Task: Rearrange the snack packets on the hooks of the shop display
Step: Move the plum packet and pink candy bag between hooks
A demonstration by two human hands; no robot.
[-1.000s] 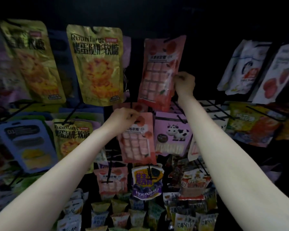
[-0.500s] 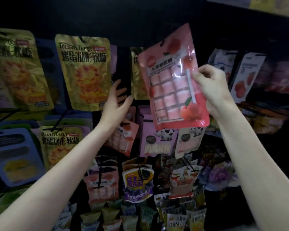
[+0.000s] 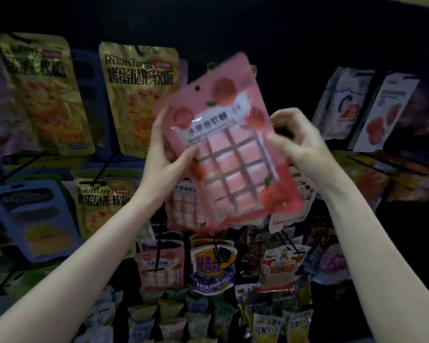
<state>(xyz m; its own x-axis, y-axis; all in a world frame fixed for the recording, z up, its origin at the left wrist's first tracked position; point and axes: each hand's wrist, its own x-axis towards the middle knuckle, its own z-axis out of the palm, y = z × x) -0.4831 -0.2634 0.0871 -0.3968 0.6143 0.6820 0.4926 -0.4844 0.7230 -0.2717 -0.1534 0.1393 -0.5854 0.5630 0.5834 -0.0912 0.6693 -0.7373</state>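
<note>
A: Pink packet (image 3: 229,147) up in front of the display, off any hook, tilted with its top leaning left. Small round hang hole near the upper left corner. Peach pictures and a grid of pale pink squares on the front.

B: And the hands?

A: Left hand (image 3: 162,149) gripping the packet's left edge, thumb across the front, fingers behind. Right hand (image 3: 299,142) gripping the right edge, thumb on the front, fingers curled round behind. Both bare forearms reaching up from the near corners.

B: Behind the packet?

A: Far left, two gold packets up top: one at the left edge (image 3: 39,92), another just right of it (image 3: 140,97), lettered "RuanTang". Third gold packet (image 3: 102,206) lower down, under the second. Blue packet (image 3: 30,219) to its left, hanging on a black hook (image 3: 15,169).

B: More pink ones?

A: Similar pink packet (image 3: 183,206) directly behind and below the held one, partly covered by it. Smaller pink packet (image 3: 159,268) lower again, on a hook.

B: Right side?

A: White packets with red fruit (image 3: 384,110) far right, high up. Dim, blurred packets below those; print unreadable.

B: Bottom of the view?

A: Purple-and-yellow packet (image 3: 213,268) lettered "HOUXIMEI" near centre, red-and-white packet (image 3: 280,266) to its right. Rows of small pouches (image 3: 270,325) along the near edge, yellow and green among them.
</note>
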